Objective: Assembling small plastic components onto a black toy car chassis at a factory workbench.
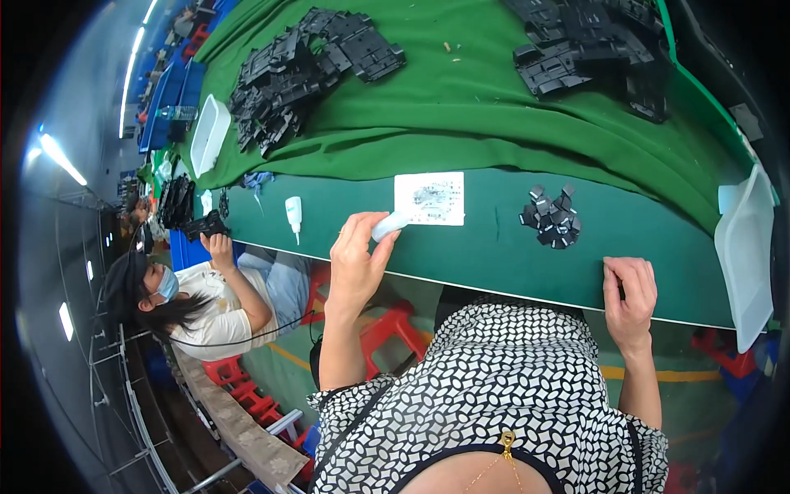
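Observation:
My left hand (360,257) is closed on a small whitish squeeze bottle (390,225), held tilted at the near edge of a white card (429,198). Dark smudges cover the middle of the card, which lies flat on the dark green tabletop (494,272). At the table's front edge, to the right, my right hand (630,298) rests with loosely bent fingers and a gap at the thumb; nothing shows in it. Nearest to that hand is a loose pile of small black plastic pieces (553,217). Another white dropper bottle (294,216) lies left of the card.
Green cloth (461,123) covers the far side, bearing heaps of black plastic parts (309,70) and more black parts (584,53). White trays stand at left (211,136) and right (743,259). A masked co-worker (214,300) sits at left, handling a black part. A red stool (393,336) stands below.

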